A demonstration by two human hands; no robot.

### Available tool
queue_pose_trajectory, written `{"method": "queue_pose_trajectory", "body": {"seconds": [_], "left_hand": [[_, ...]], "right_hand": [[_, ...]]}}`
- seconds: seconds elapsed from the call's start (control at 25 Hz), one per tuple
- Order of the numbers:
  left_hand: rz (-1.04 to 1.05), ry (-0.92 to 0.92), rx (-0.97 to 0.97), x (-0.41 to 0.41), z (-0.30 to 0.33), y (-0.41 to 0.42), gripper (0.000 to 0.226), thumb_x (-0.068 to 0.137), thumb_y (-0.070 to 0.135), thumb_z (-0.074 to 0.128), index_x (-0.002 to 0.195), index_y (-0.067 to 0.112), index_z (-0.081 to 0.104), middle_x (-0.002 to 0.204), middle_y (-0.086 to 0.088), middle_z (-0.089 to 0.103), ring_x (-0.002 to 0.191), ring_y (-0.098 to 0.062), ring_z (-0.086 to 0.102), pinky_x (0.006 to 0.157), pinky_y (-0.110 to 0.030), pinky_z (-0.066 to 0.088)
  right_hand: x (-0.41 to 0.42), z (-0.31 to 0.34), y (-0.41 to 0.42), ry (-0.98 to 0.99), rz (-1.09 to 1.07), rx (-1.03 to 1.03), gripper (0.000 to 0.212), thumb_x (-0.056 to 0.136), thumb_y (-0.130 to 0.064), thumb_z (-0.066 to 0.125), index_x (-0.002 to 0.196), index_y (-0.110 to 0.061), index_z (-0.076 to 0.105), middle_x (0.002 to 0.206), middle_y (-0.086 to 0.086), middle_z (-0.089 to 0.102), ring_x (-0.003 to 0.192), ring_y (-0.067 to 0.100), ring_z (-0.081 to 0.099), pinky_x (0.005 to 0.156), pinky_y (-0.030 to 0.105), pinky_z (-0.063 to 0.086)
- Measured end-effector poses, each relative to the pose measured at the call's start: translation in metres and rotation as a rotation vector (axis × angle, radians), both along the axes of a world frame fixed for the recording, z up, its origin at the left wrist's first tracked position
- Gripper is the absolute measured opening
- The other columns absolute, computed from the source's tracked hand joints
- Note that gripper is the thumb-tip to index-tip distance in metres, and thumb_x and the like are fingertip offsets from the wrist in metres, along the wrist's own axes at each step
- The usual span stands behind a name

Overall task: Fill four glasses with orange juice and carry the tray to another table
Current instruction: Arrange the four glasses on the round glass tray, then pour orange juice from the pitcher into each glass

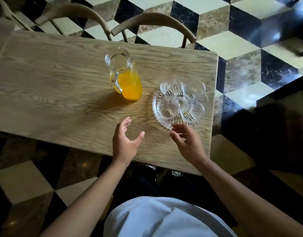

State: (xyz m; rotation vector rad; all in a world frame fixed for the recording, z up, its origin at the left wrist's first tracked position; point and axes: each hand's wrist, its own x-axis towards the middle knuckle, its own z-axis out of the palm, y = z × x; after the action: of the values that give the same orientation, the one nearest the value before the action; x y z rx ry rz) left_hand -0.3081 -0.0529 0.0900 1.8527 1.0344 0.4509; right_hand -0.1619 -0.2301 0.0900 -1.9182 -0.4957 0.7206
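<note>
A glass jug (125,76) about half full of orange juice stands on the wooden table (53,86), its handle facing me. To its right a round cut-glass tray (155,106) carries several empty glasses (168,107) set close together. My left hand (125,141) hovers over the table below the jug, fingers spread, holding nothing. My right hand (186,142) is open too, its fingertips at the tray's near rim; I cannot tell whether they touch it.
Two curved-back wooden chairs (152,21) stand at the table's far side. The table's right edge (214,100) lies just past the tray. A checkered tile floor (241,53) surrounds the table, and a dark piece of furniture (284,120) sits at the right.
</note>
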Motion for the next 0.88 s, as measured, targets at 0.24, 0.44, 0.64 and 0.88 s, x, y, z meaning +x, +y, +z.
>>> {"method": "queue_pose_trajectory", "body": {"seconds": [0.24,0.44,0.64,0.88], "left_hand": [[0.026,-0.007,0.013,-0.015,0.015,0.065,0.080,0.077,0.036,0.088,0.143,0.009,0.052,0.138,-0.007,0.061,0.132,-0.017,0.058,0.118,-0.040,0.044],[-0.098,0.002,-0.081,0.008,0.001,0.146,0.117,0.058,0.077,0.079,0.149,0.012,0.046,0.148,-0.001,0.054,0.140,-0.017,0.050,0.120,-0.037,0.038],[-0.341,0.036,-0.135,0.066,-0.011,0.219,0.125,0.049,0.059,0.089,0.155,0.016,0.038,0.156,-0.008,0.050,0.145,-0.015,0.046,0.122,-0.036,0.036],[-0.711,0.088,-0.197,0.121,-0.021,0.261,0.127,0.049,0.043,0.098,0.156,0.019,0.034,0.157,-0.002,0.049,0.147,-0.013,0.045,0.124,-0.042,0.035]], "right_hand": [[0.007,0.029,0.109,-0.088,0.098,0.107,0.036,0.096,-0.037,0.064,0.124,-0.014,0.067,0.119,-0.001,0.073,0.107,0.014,0.070,0.093,0.041,0.058],[0.000,0.043,0.182,-0.111,0.066,0.127,0.045,0.098,-0.044,0.058,0.131,-0.015,0.066,0.128,0.000,0.071,0.114,0.016,0.068,0.098,0.037,0.055],[-0.007,0.040,0.214,-0.054,-0.089,0.136,0.032,0.101,-0.042,0.051,0.112,-0.020,0.071,0.102,-0.016,0.073,0.096,-0.004,0.065,0.083,0.016,0.047],[-0.015,0.035,0.240,0.180,-0.269,0.302,0.037,0.099,-0.042,0.054,0.104,-0.014,0.078,0.101,-0.001,0.078,0.103,0.009,0.070,0.095,0.029,0.052]]}}
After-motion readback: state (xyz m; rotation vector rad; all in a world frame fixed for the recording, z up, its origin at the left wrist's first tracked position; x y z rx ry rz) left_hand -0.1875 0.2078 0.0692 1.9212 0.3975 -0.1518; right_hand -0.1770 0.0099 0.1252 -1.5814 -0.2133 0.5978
